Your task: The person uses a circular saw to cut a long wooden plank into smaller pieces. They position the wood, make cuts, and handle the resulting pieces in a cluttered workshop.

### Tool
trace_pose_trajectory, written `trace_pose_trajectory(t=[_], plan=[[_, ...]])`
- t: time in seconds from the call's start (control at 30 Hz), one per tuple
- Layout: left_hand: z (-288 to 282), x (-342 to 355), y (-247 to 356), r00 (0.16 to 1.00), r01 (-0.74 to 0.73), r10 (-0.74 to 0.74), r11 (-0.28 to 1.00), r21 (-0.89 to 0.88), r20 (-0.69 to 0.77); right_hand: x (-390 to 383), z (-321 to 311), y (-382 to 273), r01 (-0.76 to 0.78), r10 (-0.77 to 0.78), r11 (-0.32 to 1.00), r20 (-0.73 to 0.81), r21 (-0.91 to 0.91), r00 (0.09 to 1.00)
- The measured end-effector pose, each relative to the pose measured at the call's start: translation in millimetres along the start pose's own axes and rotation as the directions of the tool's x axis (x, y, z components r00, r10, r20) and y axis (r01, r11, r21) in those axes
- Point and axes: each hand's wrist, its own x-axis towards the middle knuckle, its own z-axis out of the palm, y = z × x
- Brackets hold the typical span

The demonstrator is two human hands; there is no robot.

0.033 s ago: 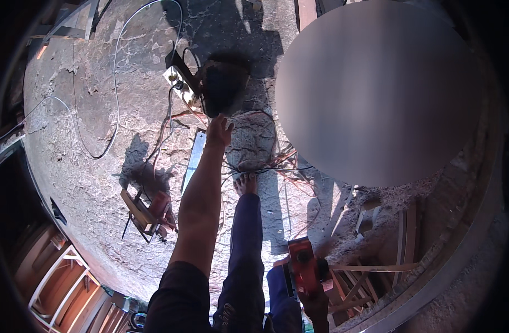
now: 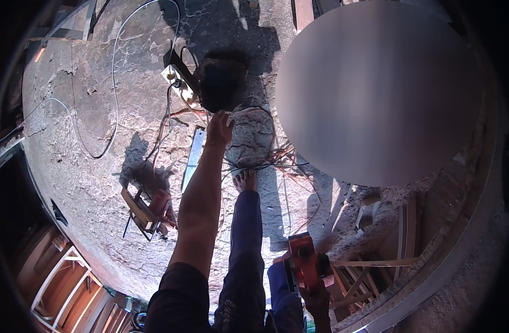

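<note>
My left hand reaches out over the rough concrete with its fingers loosely apart, holding nothing that I can see. It is just below a dark object I cannot make out, beside a white power strip with plugs and tangled cables. A flat silver strip lies left of my forearm. My right hand, low at the right, grips a red power tool, probably a planer. My bare foot rests by the cables.
Another red tool with wooden and metal parts lies at left. A long looped cord crosses the floor. Wooden frames and boards are at lower left, more planks at lower right. A large blurred patch hides the upper right.
My left hand and the red tool in my right hand sit very slightly higher in the picture; otherwise the two frames look alike.
</note>
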Motion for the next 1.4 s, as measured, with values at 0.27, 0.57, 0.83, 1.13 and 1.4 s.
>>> trace_pose_trajectory(t=[0.27, 0.57, 0.83, 1.13, 1.4], plan=[[-11, -232, -37, 0.955, -0.010, -0.034, 0.989, 0.147, 0.293, -11, -19, 51, 0.305, -0.302, 0.949, -0.057, 0.075, 0.952], [-274, -511, -113, 0.992, -0.004, -0.052, 0.904, 0.428, 0.118, -60, -44, 105, 0.719, -0.725, 0.665, 0.058, -0.201, 0.686], [-480, -594, -167, 0.975, -0.047, 0.129, 0.916, 0.400, -0.181, -97, -20, 187, 0.854, -0.826, 0.407, 0.269, -0.325, 0.496], [-697, -583, -178, 0.871, -0.122, 0.151, 0.988, 0.090, -0.468, -99, 111, 211, 0.859, -0.646, 0.466, 0.582, -0.212, 0.494], [-696, -751, -282, 0.949, 0.156, 0.154, 0.528, 0.835, -0.274, -48, 314, 228, 0.932, -0.599, 0.187, 0.716, -0.312, 0.360]])
